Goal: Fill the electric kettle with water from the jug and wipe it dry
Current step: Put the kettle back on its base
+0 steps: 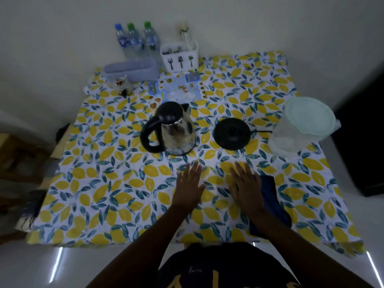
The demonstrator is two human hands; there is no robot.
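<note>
Steel kettle [176,132]: polished metal body with black lid and black loop handle, standing upright near the middle of the worktop [108,183], off its base.
Kettle heading: handle points to the person's left, spout to the far right, so its long axis across handle and spout runs roughly left to right, slightly away; its body axis is vertical.
Lid: appears shut, so it would need opening before any pour.
Base [232,133]: black disc just right of the kettle, apart from it, its cord trailing right toward the jug.
Jug [303,125]: translucent plastic with a pale lid on, at the right edge of the worktop; water level hard to read in the dim light.
Cloth [270,202]: dark blue, lying flat under and beside the right wrist.
Left hand [190,183]: flat on the worktop, fingers spread and gripping nothing.
Right hand [246,186]: flat as well, fingers extended, empty, its heel over the cloth's edge.
Risk, spill: the jug is wide and lidded; tipped fast, water would likely splash past the kettle's narrow mouth.
Risk, base: it sits between jug and kettle, so drips could land on its contacts.
Risk, jug: close to the edge, a careless reach might knock it off.
</note>
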